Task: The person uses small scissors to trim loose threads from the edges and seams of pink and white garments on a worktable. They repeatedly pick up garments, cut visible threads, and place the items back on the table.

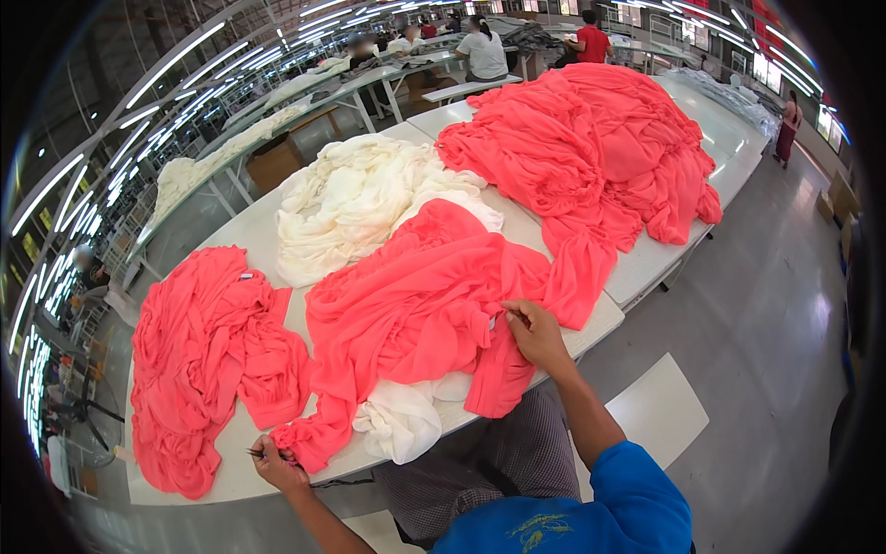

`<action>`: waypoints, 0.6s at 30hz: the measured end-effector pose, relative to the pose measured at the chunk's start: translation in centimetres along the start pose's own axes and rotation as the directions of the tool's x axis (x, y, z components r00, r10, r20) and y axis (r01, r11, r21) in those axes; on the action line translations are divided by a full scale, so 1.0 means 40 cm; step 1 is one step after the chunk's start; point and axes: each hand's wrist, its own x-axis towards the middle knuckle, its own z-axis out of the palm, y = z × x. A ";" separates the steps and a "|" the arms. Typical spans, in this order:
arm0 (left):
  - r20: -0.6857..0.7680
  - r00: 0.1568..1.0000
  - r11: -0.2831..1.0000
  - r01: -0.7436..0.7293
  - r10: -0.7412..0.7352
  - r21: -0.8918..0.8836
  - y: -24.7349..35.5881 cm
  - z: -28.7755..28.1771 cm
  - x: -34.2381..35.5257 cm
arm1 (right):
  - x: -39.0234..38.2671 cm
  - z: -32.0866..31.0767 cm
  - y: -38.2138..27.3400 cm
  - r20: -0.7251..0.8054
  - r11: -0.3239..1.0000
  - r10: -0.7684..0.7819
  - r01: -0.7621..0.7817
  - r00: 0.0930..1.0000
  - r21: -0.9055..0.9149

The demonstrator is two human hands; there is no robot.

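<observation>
My left hand [281, 467], at the table's front edge, is closed round small dark snips [257, 453] and touches the end of a pink garment [406, 295]. My right hand [533, 340] pinches that garment at a hemmed band beside a small pale label [492, 323]. A white cloth [397, 425] lies partly under the pink fabric at the front edge. To the left is another heap of pink garments [203, 369]; behind the middle one sits a cream pile [360, 194].
A large pink heap [600, 148] covers the back right of the white table [729, 157]. Other people [484, 54] work at long tables behind; a person [789, 125] stands in the right aisle. Cardboard boxes [842, 196] line that aisle. A white board [660, 406] is at lower right.
</observation>
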 end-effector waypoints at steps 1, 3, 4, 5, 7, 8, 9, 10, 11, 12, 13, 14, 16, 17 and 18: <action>0.002 1.000 1.000 0.001 -0.001 0.000 0.001 -0.001 0.000 | -0.011 -0.004 -0.008 0.010 0.998 0.034 -0.035 0.999 0.052; 0.003 1.000 1.000 -0.002 0.002 0.005 -0.001 -0.004 0.002 | -0.034 -0.010 0.003 0.005 0.945 0.028 -0.028 1.000 0.325; 0.002 1.000 1.000 -0.006 0.006 0.009 -0.005 -0.006 0.005 | -0.044 -0.013 0.004 0.003 0.891 0.026 -0.025 1.000 0.453; 0.001 1.000 1.000 -0.010 0.010 0.014 -0.006 -0.008 0.007 | -0.053 -0.018 0.003 0.002 0.855 0.022 -0.020 1.000 0.517; 0.000 1.000 1.000 -0.016 0.016 0.013 -0.004 -0.007 0.003 | -0.074 -0.033 -0.021 0.006 0.773 0.013 -0.014 1.000 0.634; -0.001 1.000 1.000 -0.019 0.019 0.013 -0.003 -0.006 0.002 | -0.083 -0.037 -0.026 0.018 0.735 0.022 -0.029 1.000 0.677; 0.002 1.000 1.000 -0.019 0.019 -0.003 -0.004 -0.007 0.002 | -0.095 -0.042 -0.032 0.031 0.697 0.031 -0.044 0.999 0.716; 0.005 1.000 1.000 -0.019 0.020 -0.019 -0.007 -0.008 0.003 | -0.104 -0.047 -0.036 0.046 0.656 0.039 -0.060 0.998 0.753; 0.008 1.000 0.999 -0.020 0.020 -0.035 -0.008 -0.008 0.003 | -0.112 -0.051 -0.037 0.065 0.604 0.048 -0.081 0.997 0.793; 0.004 1.000 1.000 -0.013 0.013 -0.024 -0.006 -0.006 0.001 | -0.122 -0.056 -0.035 0.086 0.548 0.061 -0.105 0.994 0.830; 0.001 1.000 1.000 -0.005 0.005 -0.013 -0.004 -0.003 0.000 | -0.130 -0.057 -0.032 0.107 0.490 0.073 -0.129 0.992 0.862; -0.002 1.000 1.000 0.003 -0.003 -0.002 -0.002 0.001 -0.002 | -0.131 -0.058 -0.030 0.111 0.452 0.073 -0.132 0.991 0.882; -0.011 1.000 1.000 0.006 -0.006 0.000 0.002 0.005 -0.004 | -0.126 -0.058 -0.024 0.116 0.368 0.079 -0.138 0.990 0.920; -0.014 1.000 1.000 0.009 -0.009 0.001 0.002 0.002 -0.007 | -0.127 -0.058 -0.021 0.110 0.379 0.100 -0.140 0.989 0.915; -0.010 1.000 1.000 0.002 -0.002 -0.006 0.002 0.000 -0.005 | -0.122 -0.057 -0.020 0.103 0.388 0.114 -0.140 0.988 0.911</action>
